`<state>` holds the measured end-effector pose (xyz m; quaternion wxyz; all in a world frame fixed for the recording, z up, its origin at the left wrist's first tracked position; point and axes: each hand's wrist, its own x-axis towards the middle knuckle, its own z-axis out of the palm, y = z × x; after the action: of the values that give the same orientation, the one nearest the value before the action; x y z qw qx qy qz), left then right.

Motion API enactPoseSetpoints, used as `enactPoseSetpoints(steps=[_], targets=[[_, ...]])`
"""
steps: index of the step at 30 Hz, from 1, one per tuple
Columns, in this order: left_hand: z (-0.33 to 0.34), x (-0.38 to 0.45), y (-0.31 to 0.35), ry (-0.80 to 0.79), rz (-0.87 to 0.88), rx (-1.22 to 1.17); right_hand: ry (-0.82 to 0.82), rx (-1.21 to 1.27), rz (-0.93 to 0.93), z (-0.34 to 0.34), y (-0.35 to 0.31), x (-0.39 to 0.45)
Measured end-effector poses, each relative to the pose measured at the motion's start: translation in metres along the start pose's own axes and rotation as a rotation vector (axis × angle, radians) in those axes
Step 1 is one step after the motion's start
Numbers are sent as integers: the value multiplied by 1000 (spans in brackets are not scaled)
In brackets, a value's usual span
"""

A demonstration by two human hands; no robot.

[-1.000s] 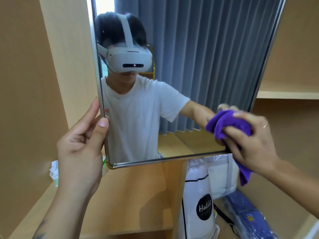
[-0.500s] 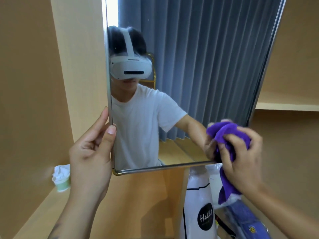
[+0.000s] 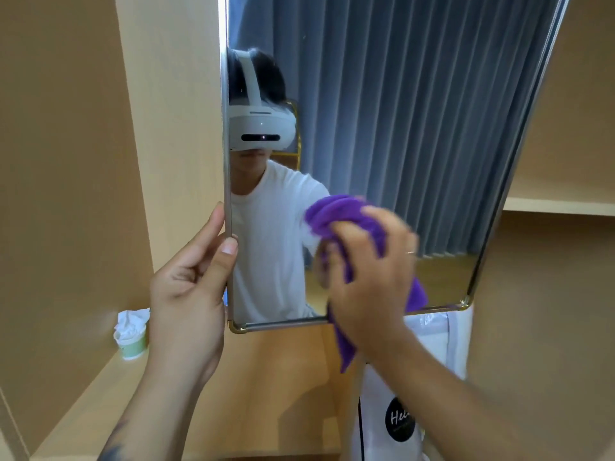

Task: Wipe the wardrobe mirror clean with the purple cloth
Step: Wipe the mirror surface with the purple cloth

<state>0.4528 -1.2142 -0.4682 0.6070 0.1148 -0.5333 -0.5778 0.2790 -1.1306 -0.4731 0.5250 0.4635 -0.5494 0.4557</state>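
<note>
The wardrobe (image 3: 66, 161) surrounds the work area with pale wood panels; a shelf (image 3: 559, 206) runs along its right side. The mirror (image 3: 416, 128) hangs in the opening, framed in thin metal, and its glass reflects grey curtains and the person at work.

Your left hand (image 3: 189, 294) pinches the mirror's left frame edge, thumb on the front face and fingers curled behind, steadying the panel. Your right hand (image 3: 369, 281) is closed around the purple cloth (image 3: 346, 214), bunched against the lower central glass; a loose tail of the cloth hangs below the bottom frame rail. The right hand and cloth are motion-blurred, so judge the current step as active wiping of the lower portion of the glass.

The upper glass shows a few faint specks, and it lies well above the cloth. The next move likely calls for carrying the cloth upward in overlapping passes while the left hand maintains its brace, so the panel does not swing under pressure. Keep the bunched face flat on the glass and the hanging tail clear of the frame corner.

Below the mirror stands a white bag (image 3: 392, 420) with a black round label. A small green cup (image 3: 133, 341) holding crumpled tissue sits on the wardrobe floor at left, well apart from the work.
</note>
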Motion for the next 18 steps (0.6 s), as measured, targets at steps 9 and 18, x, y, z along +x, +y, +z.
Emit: enactPoseSetpoints(steps=[9,18], targets=[[0,-2,7,-20,-94,-154,-265,-91,-404,-12,13,-29],[-1,-3,9,0,-106,-150,-177,-189,-103,-63,108,-35]])
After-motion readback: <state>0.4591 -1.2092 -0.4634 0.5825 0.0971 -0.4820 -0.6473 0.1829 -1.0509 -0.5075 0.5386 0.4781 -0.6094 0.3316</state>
